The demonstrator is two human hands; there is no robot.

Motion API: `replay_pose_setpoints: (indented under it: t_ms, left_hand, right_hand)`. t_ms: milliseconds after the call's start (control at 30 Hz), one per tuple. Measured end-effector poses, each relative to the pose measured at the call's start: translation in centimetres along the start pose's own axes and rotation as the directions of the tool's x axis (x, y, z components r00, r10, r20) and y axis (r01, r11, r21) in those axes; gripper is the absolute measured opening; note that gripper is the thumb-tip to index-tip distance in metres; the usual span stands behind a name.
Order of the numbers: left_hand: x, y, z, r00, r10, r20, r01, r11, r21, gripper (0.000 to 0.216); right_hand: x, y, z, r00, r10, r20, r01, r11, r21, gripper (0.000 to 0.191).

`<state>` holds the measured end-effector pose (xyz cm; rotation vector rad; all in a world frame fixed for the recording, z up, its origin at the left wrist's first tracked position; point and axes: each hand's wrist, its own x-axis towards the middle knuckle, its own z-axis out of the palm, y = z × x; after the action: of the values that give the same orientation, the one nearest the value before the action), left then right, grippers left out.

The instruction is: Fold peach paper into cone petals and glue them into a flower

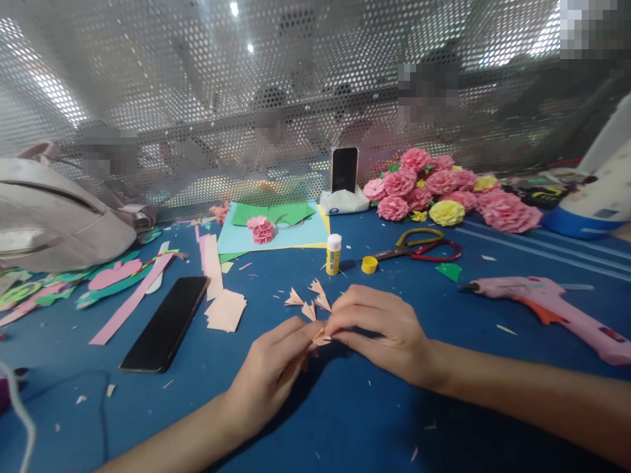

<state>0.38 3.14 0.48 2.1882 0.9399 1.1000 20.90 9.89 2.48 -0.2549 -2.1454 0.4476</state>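
My left hand [271,371] and my right hand [382,332] meet low over the blue table [345,420], fingertips pinched together on a small folded peach paper piece [321,338]. Just beyond the fingers lie three similar folded peach paper pieces [309,301]. A stack of peach paper squares [225,310] lies to the left. An uncapped glue stick [334,254] stands behind, its yellow cap [369,265] beside it.
A black phone [166,323] lies at left near pink paper strips [133,299]. Scissors [419,246], a pink glue gun [547,309], paper flowers [444,190], coloured paper sheets [276,230], a propped phone [344,169] and a pale bag [54,217] surround. A perforated metal screen [296,85] backs the table.
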Motion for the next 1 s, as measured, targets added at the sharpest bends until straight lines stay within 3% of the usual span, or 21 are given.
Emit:
replay_pose_setpoints:
  t_ms: [67,167,300,600,1000]
  left_hand:
    - [0.1,0.0,0.0,1.0,-0.011,0.006,0.011,1.0,0.008,0.033]
    - [0.5,-0.1,0.1,0.994,-0.107,0.009,0.107,0.994,-0.001,0.026]
    - [0.9,-0.2,0.1,0.976,-0.217,-0.011,0.216,0.976,-0.031,0.027]
    - [1.0,0.0,0.2,0.967,-0.256,0.004,0.256,0.964,-0.072,0.03]
    - [1.7,0.2,-0.3,0.934,-0.332,0.13,0.353,0.91,-0.219,0.039]
  right_hand:
    - [0.1,0.2,-0.1,0.999,-0.017,0.036,0.019,0.998,-0.063,0.007]
    - [0.1,0.3,-0.1,0.993,0.064,0.098,-0.05,0.99,-0.135,0.006]
    - [0.0,0.4,0.1,0.983,0.166,0.076,-0.158,0.982,-0.099,0.005]
    - [0.3,0.1,0.2,0.983,0.175,0.051,-0.176,0.984,0.009,0.004]
    - [0.5,0.1,0.3,0.945,0.317,0.08,-0.321,0.946,0.039,0.006]
